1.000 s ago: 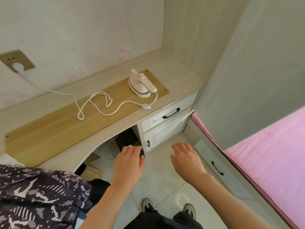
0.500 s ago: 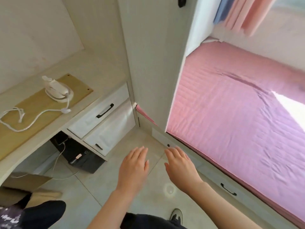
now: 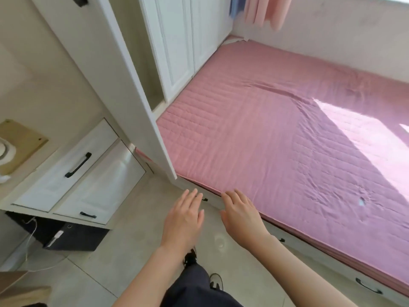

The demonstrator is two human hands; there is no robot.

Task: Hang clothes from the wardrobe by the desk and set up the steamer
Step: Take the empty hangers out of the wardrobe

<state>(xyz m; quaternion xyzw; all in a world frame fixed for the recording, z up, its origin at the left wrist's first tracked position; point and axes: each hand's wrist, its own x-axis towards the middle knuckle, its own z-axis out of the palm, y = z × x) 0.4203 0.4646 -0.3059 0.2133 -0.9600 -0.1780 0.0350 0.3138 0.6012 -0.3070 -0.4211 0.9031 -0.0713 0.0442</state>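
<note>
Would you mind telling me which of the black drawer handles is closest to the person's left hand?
The small handle on the bed-base drawer, just past the left hand fingertips and partly hidden by them. The desk drawer handles sit far off to the left.

The bed cover [image 3: 276, 134] is pink with a quilted grid pattern (a pale sunlit patch lies at the right). The wardrobe doors [image 3: 177, 47] are white, the drawer handles [image 3: 78, 165] black, the curtain [image 3: 265, 9] light pink, the floor [image 3: 124, 247] pale grey.

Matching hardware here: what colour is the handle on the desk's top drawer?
Black, on the handle in the head view.
</note>
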